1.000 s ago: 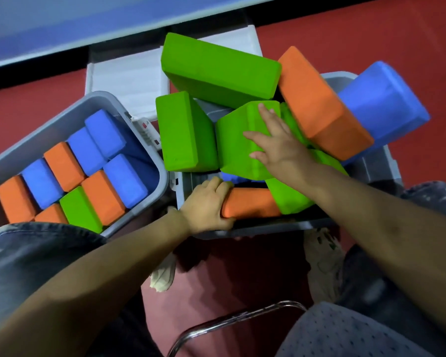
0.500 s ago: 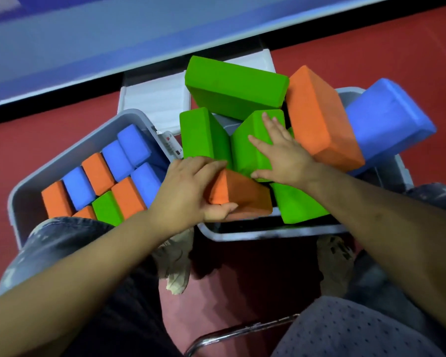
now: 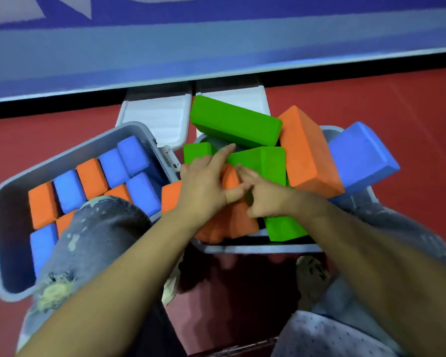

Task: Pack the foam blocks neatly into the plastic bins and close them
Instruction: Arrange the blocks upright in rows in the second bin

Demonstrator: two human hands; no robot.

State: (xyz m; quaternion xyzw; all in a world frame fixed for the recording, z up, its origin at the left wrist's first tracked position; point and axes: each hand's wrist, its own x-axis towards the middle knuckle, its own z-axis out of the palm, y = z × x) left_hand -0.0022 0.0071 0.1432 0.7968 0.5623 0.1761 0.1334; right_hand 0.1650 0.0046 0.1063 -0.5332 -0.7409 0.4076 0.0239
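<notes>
1. Foam blocks fill two grey bins on the red floor: the left bin [image 3: 0, 202] at 9 o'clock holds them in tidy rows, the right bin [image 3: 255, 249] at the centre holds a loose heap.
2. Orange block [image 3: 229, 222] in hand lies at the near edge of the right bin, at 6 o'clock of the heap. Its long axis seems to run from 9 to 3 o'clock, one end showing past the left wrist, but the hands cover its middle.
3. Left hand [image 3: 204, 186] lies over the top of this block, thumb curled against it and forefinger pointing out to 1 o'clock, so the grip is partly closed on the block.
4. Right hand [image 3: 265, 194] meets it from 3 o'clock, fingers bent onto the same block; how firm this grip is I cannot tell.
5. Both hands are on the block, the left one covering more of it.
6. Count in the left bin: about five blue and five orange visible; a knee [image 3: 98, 228] hides the rest.
7. Count in the heap: four green faces, one large orange [image 3: 307, 155], one blue [image 3: 361, 155], plus the held block.
8. Two white lids [image 3: 157, 119] lie at 12 o'clock, both bins not yet closed.
</notes>
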